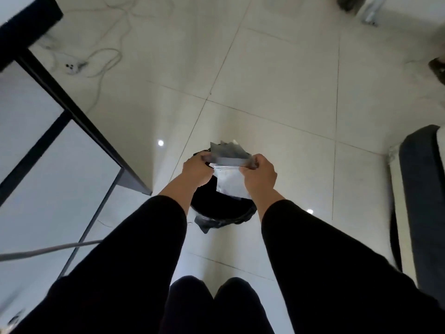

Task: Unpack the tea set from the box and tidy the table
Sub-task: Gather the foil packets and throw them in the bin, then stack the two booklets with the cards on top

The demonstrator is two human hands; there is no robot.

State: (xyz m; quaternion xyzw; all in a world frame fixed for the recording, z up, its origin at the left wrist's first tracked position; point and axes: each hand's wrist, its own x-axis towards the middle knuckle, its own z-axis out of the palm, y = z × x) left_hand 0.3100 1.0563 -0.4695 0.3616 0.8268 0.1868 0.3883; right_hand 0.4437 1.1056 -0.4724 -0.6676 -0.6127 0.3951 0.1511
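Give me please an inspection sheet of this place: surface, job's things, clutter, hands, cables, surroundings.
Surface: pale tiled floor, glossy, with light reflections; a table with a dark frame at the left.
Job's things: plastic bags, grey and white, held above the bin; no tea set seen.
Clutter: nothing seen loose on the floor beside the bin.
Hands: left hand and right hand each grip the bags at one side.
Cables: power strip with thin cords on the floor, top left; a grey cable crosses at lower left.
Surroundings: bin lined with a black bag; dark padded object at the right.
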